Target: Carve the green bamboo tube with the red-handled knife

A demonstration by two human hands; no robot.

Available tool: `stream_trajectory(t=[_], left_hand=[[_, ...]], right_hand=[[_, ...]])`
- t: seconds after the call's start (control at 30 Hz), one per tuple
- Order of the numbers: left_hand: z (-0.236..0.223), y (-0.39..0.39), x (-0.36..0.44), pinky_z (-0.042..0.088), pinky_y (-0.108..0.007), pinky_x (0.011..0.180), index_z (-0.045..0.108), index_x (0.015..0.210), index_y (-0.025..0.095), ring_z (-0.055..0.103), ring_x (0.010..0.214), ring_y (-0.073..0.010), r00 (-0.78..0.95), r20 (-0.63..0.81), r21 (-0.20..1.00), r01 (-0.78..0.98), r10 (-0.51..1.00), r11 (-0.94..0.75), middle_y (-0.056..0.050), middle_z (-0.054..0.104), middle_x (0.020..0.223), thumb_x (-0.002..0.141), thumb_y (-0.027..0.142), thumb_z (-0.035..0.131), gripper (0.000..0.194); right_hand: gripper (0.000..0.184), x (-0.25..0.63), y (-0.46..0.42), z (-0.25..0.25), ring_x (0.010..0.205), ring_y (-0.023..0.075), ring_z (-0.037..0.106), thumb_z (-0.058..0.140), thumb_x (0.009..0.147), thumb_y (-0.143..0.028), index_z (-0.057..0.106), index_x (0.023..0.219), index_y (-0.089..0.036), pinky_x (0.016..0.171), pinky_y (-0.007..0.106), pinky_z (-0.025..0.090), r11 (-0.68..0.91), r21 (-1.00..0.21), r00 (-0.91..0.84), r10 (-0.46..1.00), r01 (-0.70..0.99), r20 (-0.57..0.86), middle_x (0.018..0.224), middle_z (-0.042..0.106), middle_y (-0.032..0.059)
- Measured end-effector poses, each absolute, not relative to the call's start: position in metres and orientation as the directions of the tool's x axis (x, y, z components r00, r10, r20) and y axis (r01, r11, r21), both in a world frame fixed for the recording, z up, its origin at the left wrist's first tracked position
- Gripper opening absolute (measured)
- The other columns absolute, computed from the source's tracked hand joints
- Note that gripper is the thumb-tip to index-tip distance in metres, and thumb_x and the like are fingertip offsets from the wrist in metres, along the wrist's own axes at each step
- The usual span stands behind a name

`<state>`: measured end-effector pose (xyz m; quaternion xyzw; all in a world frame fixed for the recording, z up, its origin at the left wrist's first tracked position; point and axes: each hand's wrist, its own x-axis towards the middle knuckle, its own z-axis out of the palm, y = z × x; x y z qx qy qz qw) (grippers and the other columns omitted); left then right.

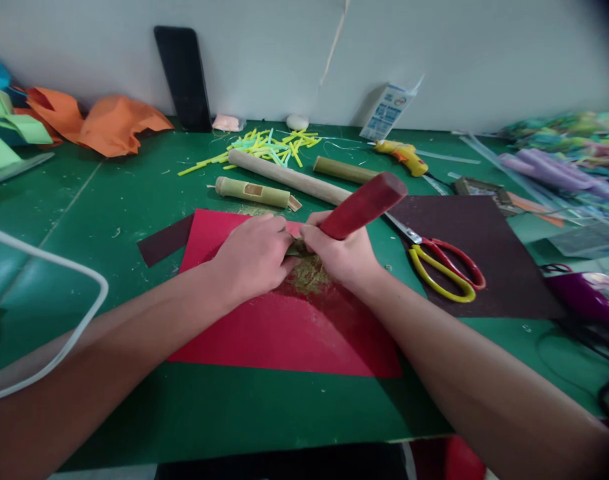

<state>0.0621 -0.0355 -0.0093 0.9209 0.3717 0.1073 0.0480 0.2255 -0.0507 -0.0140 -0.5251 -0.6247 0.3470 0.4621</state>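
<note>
My right hand (342, 257) is wrapped round a tool with a thick red handle (364, 205); its working end is hidden. Close beside it, my left hand (254, 257) has its fingers closed on a small greenish piece (297, 248), probably bamboo, mostly covered by the fingers. Both hands meet over a sheet of red paper (264, 333), where a heap of fine shavings (310, 279) lies beneath them. Beyond the hands rest a cut bamboo tube (254, 192) with a notch, a pale wooden rod (289, 177) and another bamboo tube (344, 170).
Scissors (447, 267) lie right on dark paper (504, 267). Behind are cut straws (264, 147), a yellow glue gun (402, 155) and a phone (183, 79) leaning on the wall. Orange paper (109, 127) sits at left. A white cable (97, 313) crosses above my left forearm.
</note>
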Motion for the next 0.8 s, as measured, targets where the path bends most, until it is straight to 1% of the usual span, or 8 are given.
stream_trajectory(t=[0.1,0.17,0.4,0.5,0.57,0.63,0.7,0.8], left_hand=[[-0.0103,-0.0354,0.0626,0.055,-0.043,0.086,0.075,0.097,0.010,0.065,0.099,-0.0302,0.693,0.173,0.135,0.688,0.700,-0.713,-0.014,0.070,0.095,0.091,0.031,0.067,0.023],[-0.0115,-0.0353,0.0625,0.055,-0.042,0.084,0.076,0.097,0.010,0.065,0.097,-0.0301,0.690,0.175,0.132,0.691,0.703,-0.711,-0.014,0.069,0.094,0.091,0.031,0.067,0.024],[-0.0106,-0.0355,0.0615,0.055,-0.045,0.088,0.075,0.103,0.009,0.065,0.101,-0.0318,0.690,0.168,0.157,0.686,0.704,-0.710,-0.015,0.070,0.099,0.092,0.031,0.066,0.027],[-0.0096,-0.0356,0.0614,0.055,-0.045,0.089,0.075,0.105,0.010,0.064,0.103,-0.0321,0.688,0.149,0.169,0.690,0.710,-0.704,-0.015,0.070,0.101,0.092,0.031,0.065,0.027],[-0.0106,-0.0354,0.0611,0.054,-0.045,0.091,0.074,0.105,0.011,0.064,0.104,-0.0318,0.687,0.156,0.192,0.684,0.710,-0.704,-0.014,0.070,0.102,0.092,0.030,0.065,0.025],[-0.0123,-0.0350,0.0607,0.054,-0.045,0.092,0.074,0.105,0.013,0.064,0.105,-0.0312,0.692,0.176,0.206,0.670,0.700,-0.714,-0.013,0.071,0.103,0.092,0.029,0.066,0.023],[-0.0139,-0.0345,0.0604,0.054,-0.045,0.089,0.075,0.103,0.012,0.064,0.102,-0.0307,0.695,0.195,0.197,0.664,0.692,-0.721,-0.013,0.071,0.102,0.091,0.029,0.066,0.022],[-0.0144,-0.0340,0.0603,0.055,-0.044,0.085,0.075,0.099,0.010,0.065,0.096,-0.0301,0.692,0.203,0.161,0.674,0.692,-0.721,-0.014,0.070,0.095,0.091,0.031,0.066,0.024]], right_hand=[[0.027,0.2256,-0.0481,-0.0150,0.054,0.0099,0.038,0.057,0.075,-0.022,0.045,0.051,-0.022,0.052,0.029,0.031,0.223,-0.916,0.049,0.966,0.332,0.253,0.052,0.042,-0.0045],[0.025,0.2248,-0.0461,-0.0160,0.054,0.0099,0.037,0.059,0.076,-0.023,0.047,0.053,-0.022,0.052,0.028,0.030,0.241,-0.911,0.059,0.959,0.335,0.276,0.053,0.043,-0.0045],[0.023,0.2222,-0.0460,-0.0168,0.058,0.0105,0.040,0.058,0.077,-0.022,0.047,0.056,-0.021,0.055,0.028,0.032,0.240,-0.902,0.059,0.959,0.359,0.278,0.057,0.045,-0.0039],[0.023,0.2234,-0.0474,-0.0149,0.056,0.0100,0.038,0.056,0.076,-0.021,0.047,0.055,-0.021,0.054,0.028,0.031,0.246,-0.896,0.017,0.962,0.369,0.272,0.055,0.043,-0.0044],[0.022,0.2250,-0.0484,-0.0137,0.055,0.0096,0.037,0.055,0.073,-0.021,0.046,0.053,-0.022,0.053,0.028,0.030,0.241,-0.899,-0.049,0.969,0.365,0.240,0.054,0.042,-0.0049],[0.022,0.2265,-0.0490,-0.0131,0.054,0.0094,0.037,0.055,0.071,-0.020,0.045,0.052,-0.022,0.051,0.028,0.029,0.222,-0.910,-0.071,0.975,0.351,0.210,0.052,0.042,-0.0052],[0.022,0.2273,-0.0488,-0.0134,0.053,0.0093,0.037,0.055,0.072,-0.020,0.044,0.052,-0.022,0.051,0.028,0.028,0.211,-0.914,-0.035,0.977,0.346,0.212,0.052,0.042,-0.0052],[0.024,0.2271,-0.0472,-0.0149,0.055,0.0096,0.037,0.055,0.075,-0.021,0.045,0.053,-0.022,0.052,0.028,0.029,0.232,-0.906,0.019,0.967,0.353,0.255,0.054,0.043,-0.0047]])
